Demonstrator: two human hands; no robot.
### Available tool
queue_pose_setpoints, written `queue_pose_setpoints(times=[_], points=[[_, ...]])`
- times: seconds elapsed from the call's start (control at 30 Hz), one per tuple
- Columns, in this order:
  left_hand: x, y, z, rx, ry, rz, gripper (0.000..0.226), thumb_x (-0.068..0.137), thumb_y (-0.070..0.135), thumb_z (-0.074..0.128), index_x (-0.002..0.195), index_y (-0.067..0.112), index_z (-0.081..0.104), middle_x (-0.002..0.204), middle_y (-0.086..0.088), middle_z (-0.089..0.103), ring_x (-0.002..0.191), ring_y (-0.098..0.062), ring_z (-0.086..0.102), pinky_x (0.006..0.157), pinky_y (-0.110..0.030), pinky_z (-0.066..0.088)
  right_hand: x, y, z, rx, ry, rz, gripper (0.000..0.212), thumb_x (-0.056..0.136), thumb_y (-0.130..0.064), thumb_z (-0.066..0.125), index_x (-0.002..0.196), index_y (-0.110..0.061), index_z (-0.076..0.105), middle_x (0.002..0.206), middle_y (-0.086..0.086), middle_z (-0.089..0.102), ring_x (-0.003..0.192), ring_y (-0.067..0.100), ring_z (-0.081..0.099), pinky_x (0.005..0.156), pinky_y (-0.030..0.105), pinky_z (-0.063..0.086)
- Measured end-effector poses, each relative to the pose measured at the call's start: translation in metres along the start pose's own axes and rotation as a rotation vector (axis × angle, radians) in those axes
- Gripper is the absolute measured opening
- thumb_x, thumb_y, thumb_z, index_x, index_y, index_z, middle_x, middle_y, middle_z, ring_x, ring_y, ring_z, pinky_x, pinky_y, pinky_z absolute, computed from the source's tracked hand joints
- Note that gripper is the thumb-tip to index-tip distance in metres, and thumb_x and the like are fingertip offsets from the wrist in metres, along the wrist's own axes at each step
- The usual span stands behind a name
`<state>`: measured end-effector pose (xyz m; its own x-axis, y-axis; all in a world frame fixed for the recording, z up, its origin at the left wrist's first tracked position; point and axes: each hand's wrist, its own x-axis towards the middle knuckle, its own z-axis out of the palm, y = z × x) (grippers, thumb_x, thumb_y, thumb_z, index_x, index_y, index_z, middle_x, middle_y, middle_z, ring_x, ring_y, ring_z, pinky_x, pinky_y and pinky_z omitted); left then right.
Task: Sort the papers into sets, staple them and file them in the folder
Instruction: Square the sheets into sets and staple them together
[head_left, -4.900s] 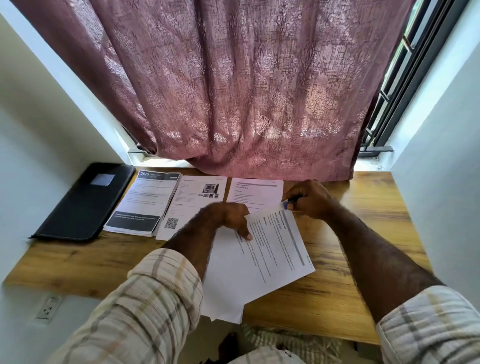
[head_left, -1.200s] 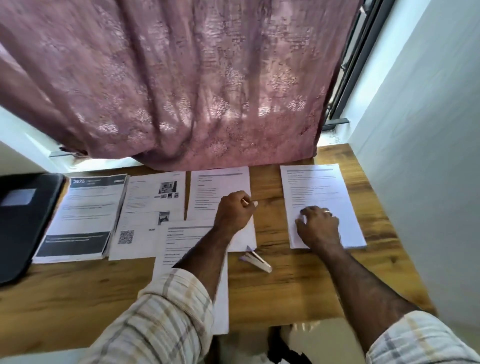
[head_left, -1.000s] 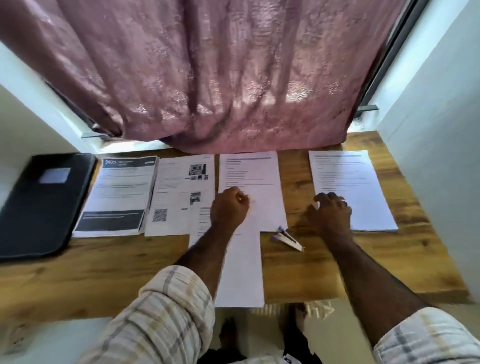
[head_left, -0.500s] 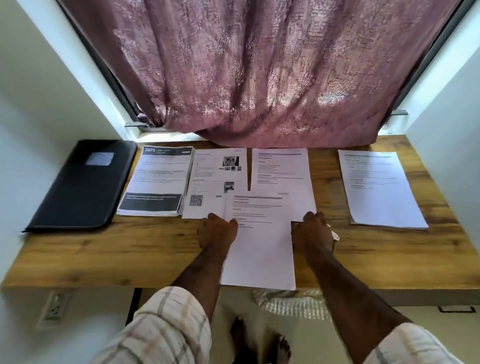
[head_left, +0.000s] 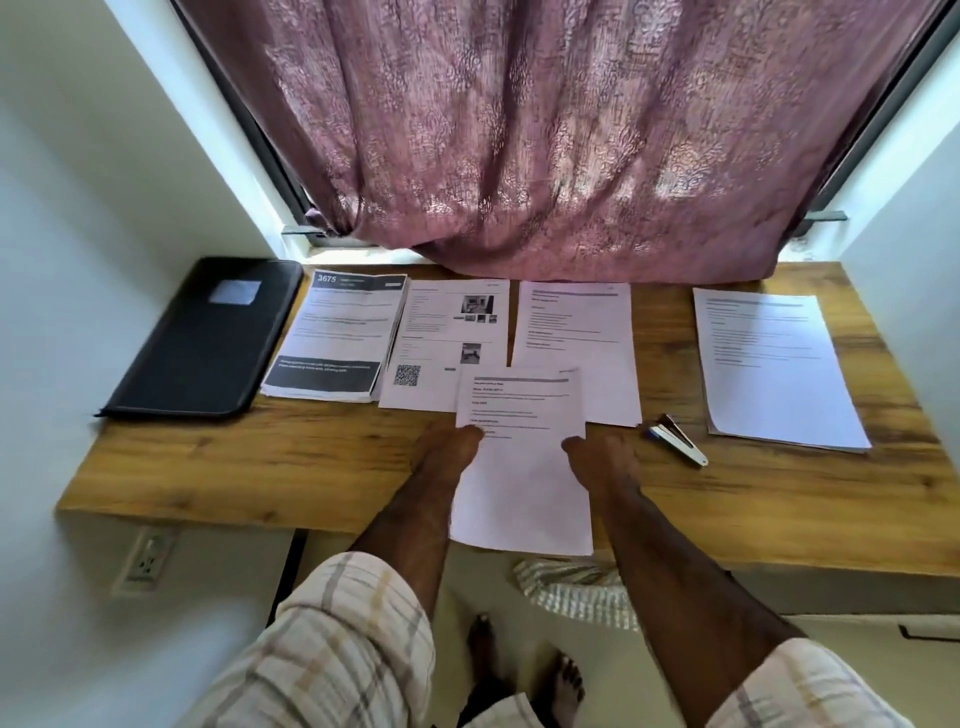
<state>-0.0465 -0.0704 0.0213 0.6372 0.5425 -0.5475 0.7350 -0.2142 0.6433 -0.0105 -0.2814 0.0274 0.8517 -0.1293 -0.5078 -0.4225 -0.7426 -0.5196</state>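
A white printed paper set (head_left: 522, 467) lies at the table's front middle, its lower end hanging over the front edge. My left hand (head_left: 447, 454) pinches its left edge, thumb on top. My right hand (head_left: 602, 460) pinches its right edge the same way. A small stapler (head_left: 675, 439) lies on the wood just right of my right hand, untouched. A black folder (head_left: 208, 338) lies shut at the far left.
Along the back lie a thick stack with a dark header (head_left: 337, 338), a sheet with photos and a QR code (head_left: 441, 332), a text sheet (head_left: 576, 332) and, at the right, another set (head_left: 774, 364). A mauve curtain (head_left: 545, 156) hangs behind the wooden table (head_left: 260, 467).
A second ago my left hand rested on the middle sheets and my right hand by the right-hand set. Both have since moved to the front paper set's two sides.
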Motion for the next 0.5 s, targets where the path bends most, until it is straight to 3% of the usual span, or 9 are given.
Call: queue_pose_setpoints(times=[0.1,0.23,0.37,0.5], points=[[-0.005,-0.006,0.002,-0.134,-0.110,-0.080,0.035,0.094,0.018,0.079,0.128,0.010,0.072,0.125,-0.010,0.073,0.099,-0.025,0.067,0.087,-0.036,0.054,0.006,0.000,-0.004,0.181,-0.112,0.088,0.029,0.093,-0.037,0.075,0.109,-0.014,0.071,0.108,0.009,0.070,0.091,0.026,0.067,0.070,0.033,0.053],[-0.018,-0.018,0.003,-0.228,-0.158,-0.071,0.036,0.093,0.015,0.080,0.127,0.007,0.071,0.124,-0.010,0.073,0.109,-0.031,0.070,0.098,-0.045,0.057,0.001,-0.003,-0.008,0.304,-0.252,0.108,0.029,0.090,-0.027,0.084,0.106,-0.008,0.069,0.105,0.011,0.072,0.080,0.022,0.068,0.060,0.030,0.051],[-0.018,-0.028,-0.015,-0.498,-0.080,0.043,0.034,0.093,0.012,0.079,0.125,0.015,0.070,0.120,-0.009,0.075,0.101,-0.027,0.073,0.085,-0.040,0.061,-0.008,-0.010,-0.026,0.623,-0.315,-0.123,0.025,0.094,-0.019,0.078,0.114,-0.005,0.073,0.108,0.012,0.078,0.090,0.029,0.075,0.073,0.036,0.061],[-0.009,-0.029,-0.035,-0.856,-0.015,0.072,0.040,0.093,0.012,0.076,0.132,0.016,0.067,0.126,-0.008,0.074,0.116,-0.034,0.068,0.099,-0.053,0.055,-0.021,-0.018,-0.045,1.022,-0.575,-0.114,0.029,0.089,-0.018,0.081,0.114,-0.006,0.070,0.113,0.012,0.077,0.106,0.031,0.073,0.090,0.048,0.061]])
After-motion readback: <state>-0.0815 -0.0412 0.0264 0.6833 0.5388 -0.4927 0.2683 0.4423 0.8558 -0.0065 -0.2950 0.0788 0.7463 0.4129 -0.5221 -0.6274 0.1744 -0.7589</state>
